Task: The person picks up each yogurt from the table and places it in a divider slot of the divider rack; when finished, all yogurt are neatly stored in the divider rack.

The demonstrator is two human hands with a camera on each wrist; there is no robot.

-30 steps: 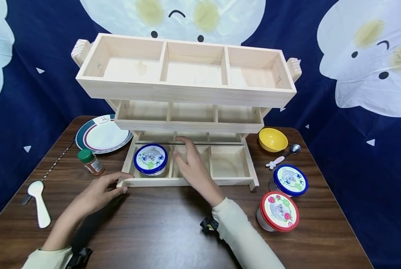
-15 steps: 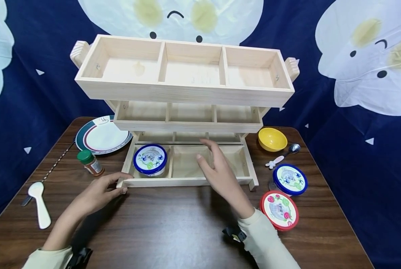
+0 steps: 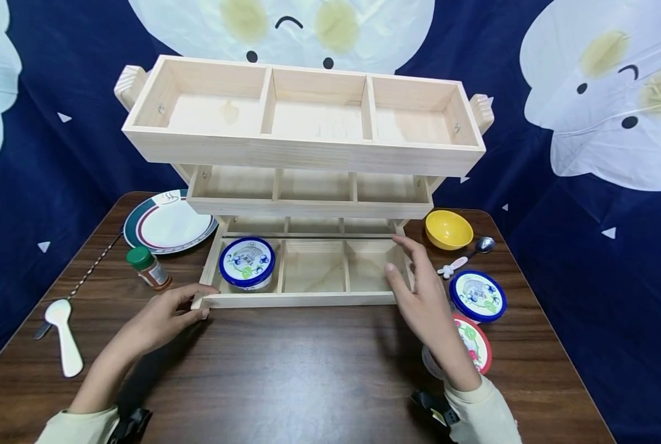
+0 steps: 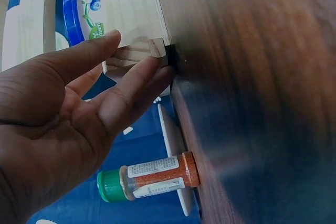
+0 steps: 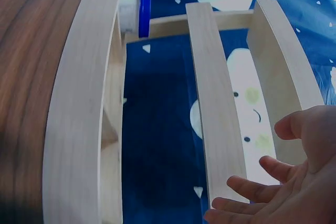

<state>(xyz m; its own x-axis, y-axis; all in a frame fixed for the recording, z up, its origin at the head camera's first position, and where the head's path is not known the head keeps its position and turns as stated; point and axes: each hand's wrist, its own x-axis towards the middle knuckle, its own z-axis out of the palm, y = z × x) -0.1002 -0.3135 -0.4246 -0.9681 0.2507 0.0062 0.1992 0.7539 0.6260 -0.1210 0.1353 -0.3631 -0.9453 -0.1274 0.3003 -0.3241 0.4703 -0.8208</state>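
A three-tier wooden storage box (image 3: pixel 303 148) stands spread open at the middle of the table. In the left compartment of its bottom tray (image 3: pixel 308 300) sits a blue-lidded tub (image 3: pixel 247 264). My left hand (image 3: pixel 164 314) grips the tray's front left corner. In the left wrist view, its thumb and fingers lie around the small wooden corner foot (image 4: pixel 157 48). Over the bottom tray's right end is my right hand (image 3: pixel 427 302), fingers spread and holding nothing. The right wrist view shows those fingers loosely bent; whether they touch the wood I cannot tell.
Left of the box are a plate (image 3: pixel 169 225), a green-capped spice jar (image 3: pixel 149 268) and a white spoon (image 3: pixel 65 339). On the right stand a yellow bowl (image 3: pixel 449 230), a rabbit-handled spoon (image 3: pixel 463 259), another blue-lidded tub (image 3: pixel 478 296) and a red-lidded tub (image 3: pixel 479 345).
My right hand has moved right, from over the middle compartment to the bottom tray's right end. The left hand has stayed at the corner.
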